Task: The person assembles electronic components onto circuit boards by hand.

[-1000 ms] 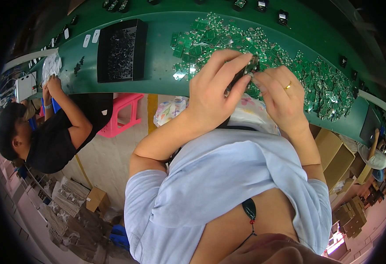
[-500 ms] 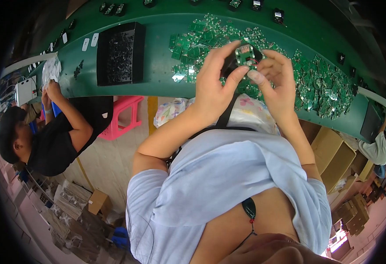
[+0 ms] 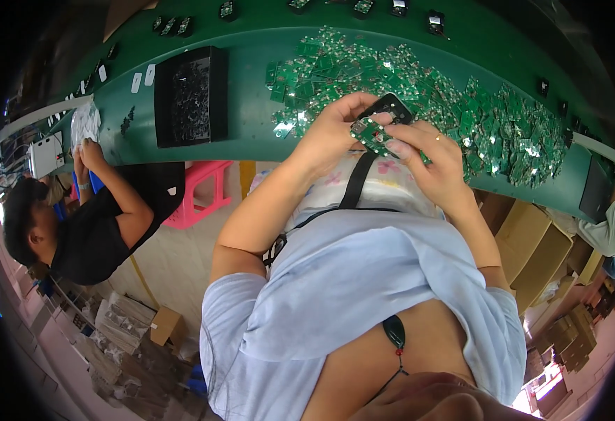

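My left hand (image 3: 323,137) is closed around a black plastic casing (image 3: 396,105), held tilted just above the near edge of the green worktop. A green circuit board (image 3: 370,133) sits in front of the casing, pinched by the fingertips of my right hand (image 3: 435,165). Casing and board overlap in view, and I cannot tell whether they touch. Behind both hands spreads a large heap of loose green circuit boards (image 3: 514,137). Below them, my lap is covered by a flower-patterned cloth or bag (image 3: 395,184).
Left on the worktop stands a black tray (image 3: 219,98) of small dark parts. Several units with boards (image 3: 227,10) line the far strip. A person in black (image 3: 104,238) works at far left beside a pink stool (image 3: 197,214). Cardboard boxes (image 3: 532,242) stand at right.
Both hands have come down and nearer to me. The board, earlier upright against the black casing, now lies tilted toward me in my right fingers, and more of the casing shows.
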A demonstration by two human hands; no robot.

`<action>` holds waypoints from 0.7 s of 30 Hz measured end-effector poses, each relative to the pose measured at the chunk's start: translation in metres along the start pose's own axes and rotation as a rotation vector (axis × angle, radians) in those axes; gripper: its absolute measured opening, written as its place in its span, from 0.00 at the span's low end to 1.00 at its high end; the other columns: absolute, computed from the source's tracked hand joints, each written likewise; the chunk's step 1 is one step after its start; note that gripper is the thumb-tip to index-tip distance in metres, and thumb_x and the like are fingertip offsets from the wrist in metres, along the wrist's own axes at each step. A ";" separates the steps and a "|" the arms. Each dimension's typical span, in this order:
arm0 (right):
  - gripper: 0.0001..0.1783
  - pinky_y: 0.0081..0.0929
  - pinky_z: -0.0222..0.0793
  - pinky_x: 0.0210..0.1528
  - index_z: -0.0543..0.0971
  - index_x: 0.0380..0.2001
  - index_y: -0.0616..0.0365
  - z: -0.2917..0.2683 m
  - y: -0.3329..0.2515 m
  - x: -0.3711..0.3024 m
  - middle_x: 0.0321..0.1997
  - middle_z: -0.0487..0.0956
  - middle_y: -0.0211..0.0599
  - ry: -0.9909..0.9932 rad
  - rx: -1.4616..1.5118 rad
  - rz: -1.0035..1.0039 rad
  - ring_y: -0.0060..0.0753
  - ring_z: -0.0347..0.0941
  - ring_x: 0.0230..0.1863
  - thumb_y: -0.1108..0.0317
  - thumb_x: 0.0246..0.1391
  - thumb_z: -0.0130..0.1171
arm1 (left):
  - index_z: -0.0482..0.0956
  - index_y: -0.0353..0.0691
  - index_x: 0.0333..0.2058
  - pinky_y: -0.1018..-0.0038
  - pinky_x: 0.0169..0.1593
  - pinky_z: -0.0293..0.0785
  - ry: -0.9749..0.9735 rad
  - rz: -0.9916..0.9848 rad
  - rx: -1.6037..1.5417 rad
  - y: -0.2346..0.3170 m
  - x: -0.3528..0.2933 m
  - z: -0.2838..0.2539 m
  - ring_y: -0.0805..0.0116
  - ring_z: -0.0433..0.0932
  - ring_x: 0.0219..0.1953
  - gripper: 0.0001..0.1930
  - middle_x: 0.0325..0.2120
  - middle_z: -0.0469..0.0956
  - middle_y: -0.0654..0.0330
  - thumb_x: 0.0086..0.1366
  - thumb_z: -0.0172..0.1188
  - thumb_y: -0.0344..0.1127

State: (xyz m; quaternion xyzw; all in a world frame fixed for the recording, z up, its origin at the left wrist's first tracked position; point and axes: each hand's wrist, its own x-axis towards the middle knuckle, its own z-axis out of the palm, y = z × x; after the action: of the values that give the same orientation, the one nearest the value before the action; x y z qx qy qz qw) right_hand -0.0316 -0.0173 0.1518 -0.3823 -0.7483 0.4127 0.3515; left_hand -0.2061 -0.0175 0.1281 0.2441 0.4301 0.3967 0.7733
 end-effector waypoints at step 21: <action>0.08 0.24 0.62 0.20 0.78 0.28 0.53 -0.022 0.028 0.010 0.15 0.72 0.28 0.263 -0.413 -0.158 0.28 0.68 0.16 0.73 0.40 0.62 | 0.64 0.36 0.42 0.80 0.35 0.73 0.135 0.054 0.092 0.006 0.014 0.024 0.77 0.75 0.35 0.13 0.34 0.76 0.58 0.60 0.56 0.29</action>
State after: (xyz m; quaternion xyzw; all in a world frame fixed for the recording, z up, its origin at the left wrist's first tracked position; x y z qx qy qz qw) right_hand -0.0095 0.0091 0.1381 -0.4368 -0.7921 0.1693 0.3913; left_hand -0.1832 -0.0040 0.1381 0.2635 0.4924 0.4127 0.7196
